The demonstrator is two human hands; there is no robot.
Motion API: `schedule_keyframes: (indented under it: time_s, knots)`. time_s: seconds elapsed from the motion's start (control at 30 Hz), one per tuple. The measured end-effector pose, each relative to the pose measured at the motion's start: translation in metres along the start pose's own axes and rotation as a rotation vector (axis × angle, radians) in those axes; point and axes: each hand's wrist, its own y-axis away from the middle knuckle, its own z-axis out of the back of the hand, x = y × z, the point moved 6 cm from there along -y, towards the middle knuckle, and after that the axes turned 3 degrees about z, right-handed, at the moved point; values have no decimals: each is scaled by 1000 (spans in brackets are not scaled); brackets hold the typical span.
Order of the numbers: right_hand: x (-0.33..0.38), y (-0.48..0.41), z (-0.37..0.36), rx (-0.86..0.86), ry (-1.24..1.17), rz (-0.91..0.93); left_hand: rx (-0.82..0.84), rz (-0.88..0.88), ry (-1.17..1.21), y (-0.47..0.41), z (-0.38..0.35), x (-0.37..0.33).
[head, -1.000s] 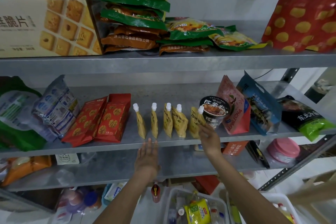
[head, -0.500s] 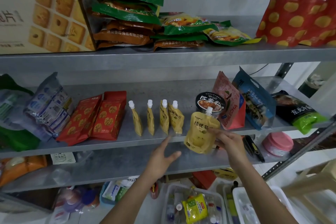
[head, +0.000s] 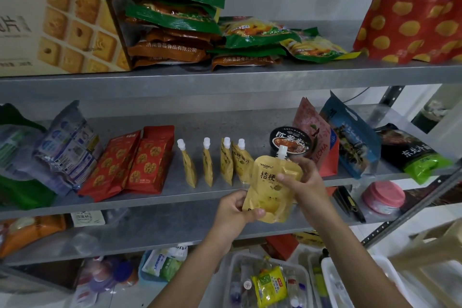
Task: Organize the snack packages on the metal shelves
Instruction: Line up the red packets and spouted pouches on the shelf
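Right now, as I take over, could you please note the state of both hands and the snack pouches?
Left hand: pinches the lower left corner of the held yellow pouch.
Right hand: grips its upper right side, below the spout.
The pouch is upright, in front of the middle shelf, not on it.
Done: four matching pouches stand in a row there, left of the noodle cup.
Left: probably stand this one beside them.

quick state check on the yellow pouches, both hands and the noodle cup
held yellow pouch, capped, upright, held in both hands
left hand, grips its lower left corner
right hand, pinches its upper right side
row of four pouches, standing upright, capped
noodle cup, lid on, tipped with lid facing forward
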Motion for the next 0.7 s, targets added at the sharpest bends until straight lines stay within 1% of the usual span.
schedule_keyframes:
  time_s: [0.1,0.53,0.7]
  knots:
    - [-2,1,-16,108,-23,-98,19,1,11,3,-5,-6]
    - [-1,-2,-28,90,-124,-240,22,79,81,9,0,-13]
    - [-1,-3,-29,89,-134,-249,25,81,85,10,0,-17]
